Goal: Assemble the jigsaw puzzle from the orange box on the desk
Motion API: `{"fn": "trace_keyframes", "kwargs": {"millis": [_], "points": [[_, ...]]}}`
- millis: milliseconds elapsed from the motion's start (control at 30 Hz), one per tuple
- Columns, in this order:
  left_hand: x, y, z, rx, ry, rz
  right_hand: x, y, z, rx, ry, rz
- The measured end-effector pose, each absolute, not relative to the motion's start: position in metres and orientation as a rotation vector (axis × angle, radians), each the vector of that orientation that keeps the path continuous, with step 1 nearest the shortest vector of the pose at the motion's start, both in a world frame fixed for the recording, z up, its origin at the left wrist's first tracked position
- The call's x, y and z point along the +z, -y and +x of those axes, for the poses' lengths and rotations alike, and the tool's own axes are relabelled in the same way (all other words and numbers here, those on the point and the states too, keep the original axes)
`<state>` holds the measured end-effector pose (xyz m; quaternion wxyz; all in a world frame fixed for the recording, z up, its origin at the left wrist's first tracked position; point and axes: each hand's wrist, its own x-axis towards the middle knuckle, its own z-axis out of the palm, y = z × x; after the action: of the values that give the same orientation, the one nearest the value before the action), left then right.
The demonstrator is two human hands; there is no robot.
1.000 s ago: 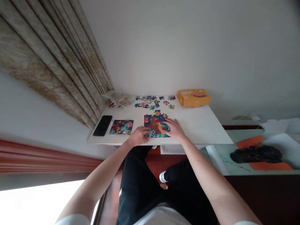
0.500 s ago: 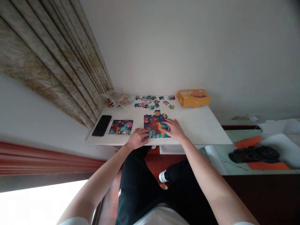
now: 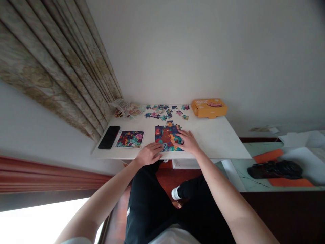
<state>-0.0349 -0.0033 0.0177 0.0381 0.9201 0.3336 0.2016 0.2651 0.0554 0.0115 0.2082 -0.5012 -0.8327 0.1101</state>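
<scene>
A partly joined jigsaw puzzle [image 3: 166, 134] lies flat near the front edge of the white table, its upper and right borders uneven with tabs. Along its lower left edge rests my left hand [image 3: 149, 153], fingers stretched toward the puzzle and thumb apart from them. My right hand [image 3: 190, 143] spreads its fingers over the puzzle's right side, covering part of that edge. Neither hand visibly grips a piece. To the left of my left hand is the printed reference picture [image 3: 130, 139]. Loose puzzle pieces [image 3: 153, 115] are scattered behind the puzzle.
A black phone [image 3: 109, 137] lies at the table's left edge. Clear plastic bags [image 3: 124, 107] sit at the back left, a yellow puzzle box [image 3: 210, 108] at the back right. Beyond the table's right side, a lower surface holds a black camera [image 3: 274, 169].
My left hand's fingers have straightened and its thumb has moved away from the puzzle's lower left corner. The right hand stays almost in place. The view has shifted slightly.
</scene>
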Motion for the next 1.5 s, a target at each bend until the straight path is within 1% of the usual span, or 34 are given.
{"fn": "trace_keyframes", "kwargs": {"millis": [1100, 1500], "points": [[0.0193, 0.0047, -0.0332, 0.656, -0.964, 2.842, 0.0059, -0.0581, 0.2676, 0.390, 2.362, -1.368], [0.0212, 0.0042, -0.0339, 0.610, -0.965, 2.835, 0.0053, -0.0572, 0.2673, 0.332, 2.362, -1.354]]}}
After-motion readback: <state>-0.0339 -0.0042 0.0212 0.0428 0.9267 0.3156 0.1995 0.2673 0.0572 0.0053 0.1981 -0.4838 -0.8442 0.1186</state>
